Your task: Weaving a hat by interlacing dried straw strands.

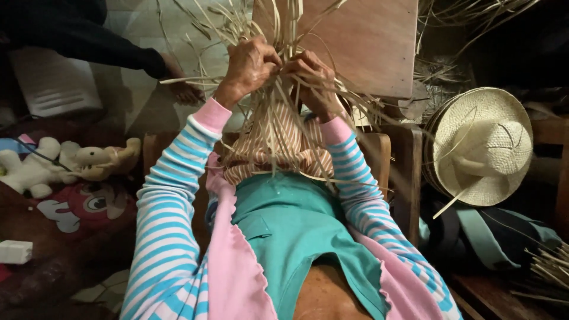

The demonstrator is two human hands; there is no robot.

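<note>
Striped blue-and-white sleeves with pink cuffs run up from the lap, over a teal garment, toward the work held up in front.

Both hands sit close together at the top of a bundle of pale straw strips. The left hand is curled tight around a gathered bunch of strands, fingers folded in, and the right hand pinches and holds strands just beside it, almost touching. Loose ends hang down over the lap and splay upward and sideways past a flat wooden board behind the hands.

To do this braiding well, I judge that the left grip should keep the finished part taut while the right separates one strand at a time, since the free ends cross and could tangle.

Farther right, a woven straw hat leans on its side, with more loose straw below it. At far left lie stuffed toys, and another person's dark sleeve reaches in above them.
</note>
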